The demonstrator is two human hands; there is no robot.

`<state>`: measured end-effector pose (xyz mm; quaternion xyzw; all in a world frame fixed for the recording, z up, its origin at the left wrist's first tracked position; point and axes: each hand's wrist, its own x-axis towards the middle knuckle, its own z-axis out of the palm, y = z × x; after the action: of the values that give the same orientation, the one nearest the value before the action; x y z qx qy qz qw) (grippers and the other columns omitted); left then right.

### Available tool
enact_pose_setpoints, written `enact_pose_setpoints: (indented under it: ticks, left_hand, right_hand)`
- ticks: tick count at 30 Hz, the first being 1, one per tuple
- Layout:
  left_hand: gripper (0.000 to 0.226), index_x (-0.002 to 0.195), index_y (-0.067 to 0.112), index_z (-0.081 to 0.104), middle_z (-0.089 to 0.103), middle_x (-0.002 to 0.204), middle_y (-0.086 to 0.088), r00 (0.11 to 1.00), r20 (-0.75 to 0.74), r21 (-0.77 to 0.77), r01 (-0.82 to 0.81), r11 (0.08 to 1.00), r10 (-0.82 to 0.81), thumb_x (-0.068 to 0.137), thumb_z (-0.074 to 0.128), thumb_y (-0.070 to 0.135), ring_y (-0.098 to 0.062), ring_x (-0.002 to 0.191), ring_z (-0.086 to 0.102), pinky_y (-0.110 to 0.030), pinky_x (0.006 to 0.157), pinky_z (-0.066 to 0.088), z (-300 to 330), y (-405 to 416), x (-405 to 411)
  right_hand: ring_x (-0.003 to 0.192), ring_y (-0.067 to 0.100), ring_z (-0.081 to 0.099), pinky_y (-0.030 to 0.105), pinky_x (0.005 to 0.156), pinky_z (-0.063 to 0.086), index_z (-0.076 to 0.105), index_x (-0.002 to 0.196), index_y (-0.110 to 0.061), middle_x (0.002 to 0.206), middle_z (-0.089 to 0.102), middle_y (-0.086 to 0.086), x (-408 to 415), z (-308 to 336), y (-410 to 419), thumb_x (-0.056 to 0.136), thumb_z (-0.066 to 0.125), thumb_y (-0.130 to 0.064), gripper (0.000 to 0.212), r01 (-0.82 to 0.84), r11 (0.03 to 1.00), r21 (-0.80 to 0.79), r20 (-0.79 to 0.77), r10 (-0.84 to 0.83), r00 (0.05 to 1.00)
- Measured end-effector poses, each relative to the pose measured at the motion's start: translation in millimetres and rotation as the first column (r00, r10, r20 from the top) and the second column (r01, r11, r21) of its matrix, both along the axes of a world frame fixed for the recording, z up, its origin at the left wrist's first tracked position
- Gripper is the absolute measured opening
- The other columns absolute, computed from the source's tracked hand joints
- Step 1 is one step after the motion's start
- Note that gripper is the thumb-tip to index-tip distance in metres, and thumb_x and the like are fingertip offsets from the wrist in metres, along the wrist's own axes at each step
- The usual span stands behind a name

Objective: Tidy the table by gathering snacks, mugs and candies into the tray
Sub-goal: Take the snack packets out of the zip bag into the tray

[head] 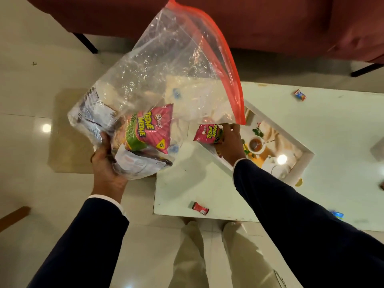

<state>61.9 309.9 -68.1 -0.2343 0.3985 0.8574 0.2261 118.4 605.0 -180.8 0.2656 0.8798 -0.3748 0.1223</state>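
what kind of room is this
Probably a home living room: a dark red sofa behind a low white table, glossy tiled floor, and a printed serving tray with snack packets about.

I see the zip-top bag (166,84) raised over the table's (207,183) left end, my left hand (108,165) under its bottom corner and my right hand (230,142) at its mouth. A Tedhe Medhe snack packet (151,127) lies inside the bag; a second packet (207,134) sits in my right hand, over the tray's (301,163) near-left rim. One candy (200,207) lies near the table's front edge, another candy (300,95) behind the tray. The sofa (270,23) stands beyond the table.
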Motion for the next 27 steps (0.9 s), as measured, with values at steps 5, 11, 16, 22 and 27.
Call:
enact_pose_setpoints:
  ticks: [5, 11, 16, 22, 27]
  left_hand:
    - [0.063, 0.078, 0.024, 0.082, 0.078, 0.092, 0.009, 0.998, 0.038, -0.006, -0.044, 0.999, 0.044, 0.109, 0.032, 0.045, -0.022, 0.117, 0.065, -0.061, 0.119, 0.028, -7, -1, -2]
    - [0.061, 0.097, 0.024, 0.084, 0.078, 0.112, 0.002, 0.993, 0.027, 0.056, -0.119, 0.991, 0.117, 0.11, 0.027, 0.043, -0.022, 0.112, 0.072, -0.054, 0.097, 0.052, -6, 4, -8]
    - [0.056, 0.102, 0.025, 0.083, 0.074, 0.123, 0.001, 0.993, 0.064, 0.039, -0.099, 0.994, 0.097, 0.108, 0.033, 0.049, -0.025, 0.125, 0.064, -0.056, 0.11, 0.04, -7, 6, -14]
    - [0.052, 0.108, 0.026, 0.081, 0.071, 0.129, -0.001, 0.99, 0.092, 0.04, -0.114, 0.993, 0.11, 0.107, 0.035, 0.05, -0.027, 0.125, 0.064, -0.054, 0.104, 0.045, -6, 14, -14]
    - [0.056, 0.153, 0.019, 0.046, 0.049, 0.155, -0.011, 0.979, 0.167, -0.043, -0.111, 0.993, 0.116, 0.104, 0.041, 0.047, -0.035, 0.141, 0.048, -0.064, 0.116, 0.034, -7, 27, -9]
  right_hand:
    - [0.132, 0.038, 0.043, 0.044, 0.11, 0.04, 0.038, 0.143, -0.005, 0.141, 0.034, 0.019, 0, -2, 1, 0.065, 0.093, -0.032, 0.1, 0.058, 0.993, -0.104, 0.028, -0.055, 0.998]
    - [0.103, 0.032, 0.057, 0.05, 0.088, 0.054, 0.055, 0.121, -0.006, 0.122, 0.046, 0.013, 18, 8, -1, 0.077, 0.077, -0.004, 0.049, 0.088, 0.995, -0.051, -0.195, -0.096, 0.976]
    - [0.106, 0.031, 0.055, 0.042, 0.1, 0.05, 0.058, 0.126, -0.008, 0.121, 0.046, 0.015, 6, 8, -7, 0.087, 0.069, -0.008, 0.041, -0.027, 0.992, -0.119, -0.069, 0.019, 0.997]
    - [0.111, 0.032, 0.054, 0.039, 0.099, 0.049, 0.054, 0.132, -0.009, 0.116, 0.047, 0.007, 0, 20, -3, 0.087, 0.068, -0.005, 0.047, -0.019, 0.988, -0.152, -0.021, 0.016, 1.0]
    - [0.073, 0.005, 0.063, 0.016, 0.067, 0.052, 0.064, 0.11, -0.011, 0.097, 0.068, 0.004, 6, 85, 19, 0.094, 0.066, -0.007, 0.017, 0.268, 0.886, -0.379, -0.128, -0.336, 0.933]
